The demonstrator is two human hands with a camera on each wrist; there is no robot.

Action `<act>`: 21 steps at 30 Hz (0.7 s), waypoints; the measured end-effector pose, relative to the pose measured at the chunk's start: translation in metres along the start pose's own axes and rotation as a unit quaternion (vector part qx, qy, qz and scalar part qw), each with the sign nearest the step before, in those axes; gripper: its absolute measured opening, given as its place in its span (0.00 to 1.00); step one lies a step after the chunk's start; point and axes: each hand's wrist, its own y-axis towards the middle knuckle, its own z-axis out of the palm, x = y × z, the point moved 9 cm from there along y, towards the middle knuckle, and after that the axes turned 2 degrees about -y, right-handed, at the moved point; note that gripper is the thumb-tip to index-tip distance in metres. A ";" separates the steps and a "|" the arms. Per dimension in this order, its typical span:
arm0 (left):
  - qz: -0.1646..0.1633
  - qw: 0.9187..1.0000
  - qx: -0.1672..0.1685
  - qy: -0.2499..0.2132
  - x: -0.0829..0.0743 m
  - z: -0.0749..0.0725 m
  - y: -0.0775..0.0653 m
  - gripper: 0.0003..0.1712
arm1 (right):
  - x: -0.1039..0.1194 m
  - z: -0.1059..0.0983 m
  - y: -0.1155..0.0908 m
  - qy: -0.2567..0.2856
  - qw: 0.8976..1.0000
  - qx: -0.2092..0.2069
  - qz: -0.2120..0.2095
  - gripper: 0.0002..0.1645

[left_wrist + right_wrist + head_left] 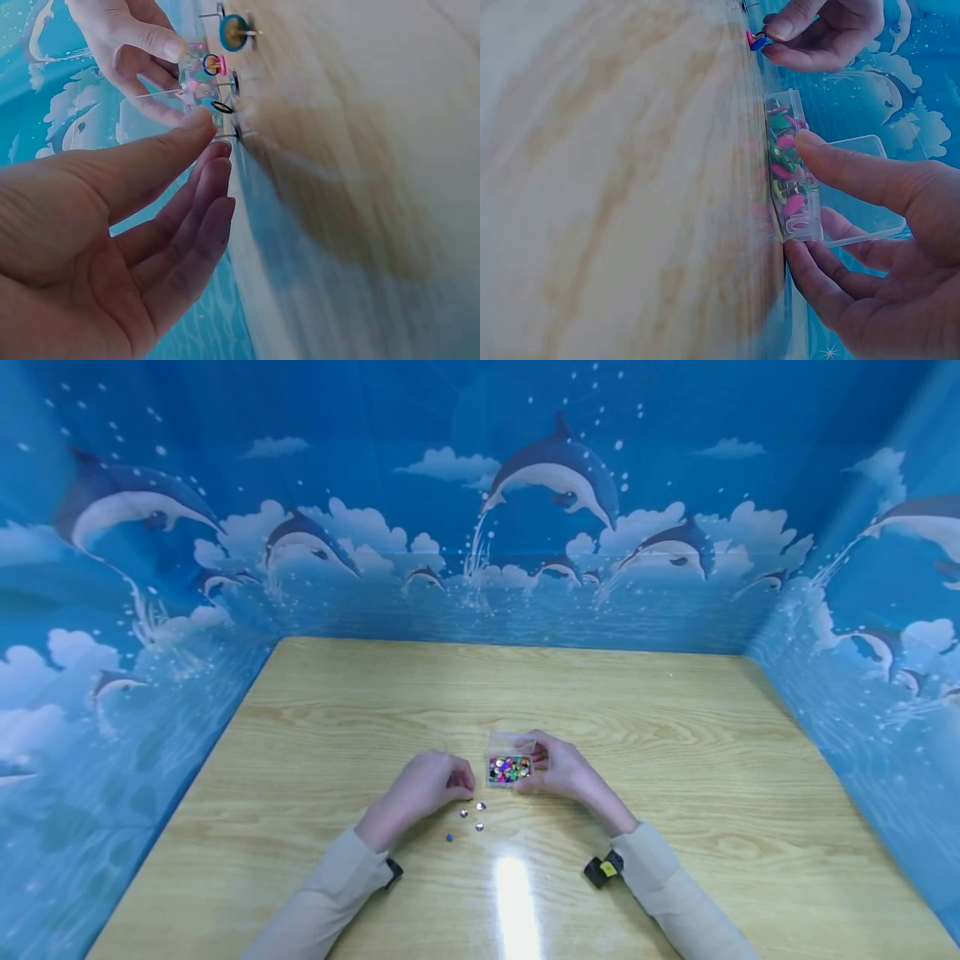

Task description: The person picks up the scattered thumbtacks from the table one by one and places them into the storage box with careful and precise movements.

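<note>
A small clear plastic box (510, 772) full of colorful thumbtacks (784, 161) sits on the table with its hinged lid (862, 187) flipped back. My right hand (558, 766) holds this box at its right end, the thumb on one side and fingers on the other. Left of the box, my left hand (435, 779) is low over the wood, its thumb and forefinger pinching a thumbtack (237, 133) by the pin. Several loose thumbtacks lie close by, among them silver-looking ones (479, 827) and a blue one (449, 837).
The wood-grain table (637, 718) is bounded at the back and sides by a blue dolphin-print curtain (420, 602). Each wrist wears a dark strapped device, the right one (602, 868) with a yellow patch. Light glares on the front of the tabletop.
</note>
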 end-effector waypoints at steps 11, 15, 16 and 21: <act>-0.051 0.998 -0.023 0.028 0.010 -0.003 0.003 0.06 | -0.001 -0.001 0.000 -0.003 1.000 0.002 0.004 0.41; -0.052 0.997 -0.049 0.012 0.005 -0.011 0.010 0.04 | -0.001 -0.002 -0.001 -0.004 1.000 -0.002 0.004 0.40; -0.047 0.997 -0.056 0.010 0.003 -0.013 0.012 0.03 | 0.000 -0.002 -0.001 -0.005 1.000 -0.002 0.002 0.40; -0.017 0.996 -0.089 0.011 -0.014 -0.020 0.021 0.02 | 0.000 0.000 0.000 -0.001 1.000 0.001 -0.006 0.40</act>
